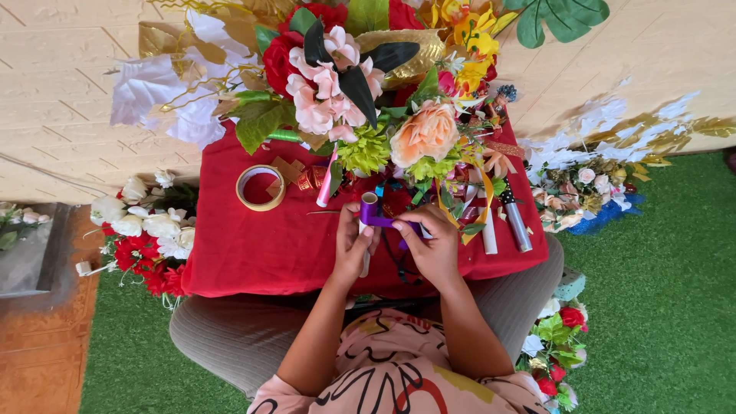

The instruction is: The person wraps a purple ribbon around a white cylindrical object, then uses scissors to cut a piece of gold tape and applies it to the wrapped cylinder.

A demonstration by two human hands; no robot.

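Head view. A red cloth (253, 245) is seen spread over a low surface, and it is taken as the reference for all positions.

A purple ribbon (383, 221) is held above the near middle of the red cloth, pinched between both hands. The left hand (354, 244) is closed on the ribbon's rolled end, which stands up near the thumb. The right hand (433, 244) is closed on the other end, fingers curled over it. The two hands are brought close together, nearly touching. A dark strand is seen hanging under the hands; what it is cannot be made out clearly, possibly a second ribbon.

A roll of tape (260, 188) is laid flat on the cloth's left part, well apart from the hands. A large bouquet of artificial flowers (368, 100) is stood at the cloth's far edge. Two marker-like tubes (515, 222) are laid on the cloth's right part. A bunch of white and red flowers (149, 238) is placed just off the cloth's left edge, on green turf (659, 291).
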